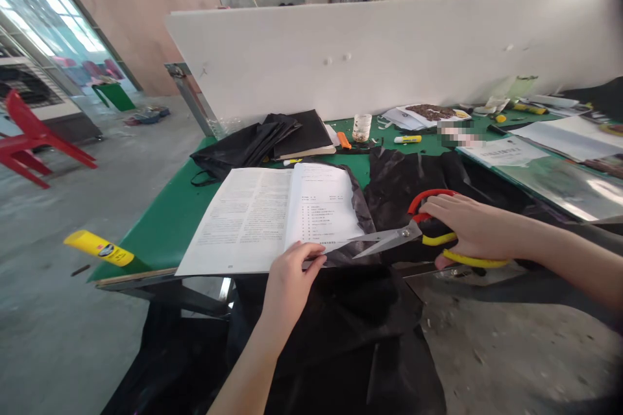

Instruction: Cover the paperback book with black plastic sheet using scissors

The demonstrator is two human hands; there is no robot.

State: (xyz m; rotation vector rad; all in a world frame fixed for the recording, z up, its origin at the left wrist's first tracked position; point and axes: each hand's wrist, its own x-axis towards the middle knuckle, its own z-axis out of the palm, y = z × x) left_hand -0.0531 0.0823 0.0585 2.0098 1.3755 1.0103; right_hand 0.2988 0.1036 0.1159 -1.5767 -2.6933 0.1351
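Note:
An open book [257, 207] with printed pages lies at the table's front edge. Black cloth [360, 207] is folded around the right page's outer side, and more of it hangs below the edge. My left hand [292, 275] pinches at the lower edge of the right page, where the black cloth borders it; the fingertips partly hide what is gripped. In my right hand [455, 227] is a pair of scissors [389, 240] with red and yellow handles. Their blades are parted and point left, over the black cloth near the page's lower right corner.
A yellow glue stick [100, 248] stands at the green table's [160, 220] left corner. Behind the book are a black-covered book [304, 133], an orange cutter [344, 140], a plastic cup [361, 128] and another glue stick [407, 139]. A white board [389, 58] rises behind; a folder [545, 175] lies right.

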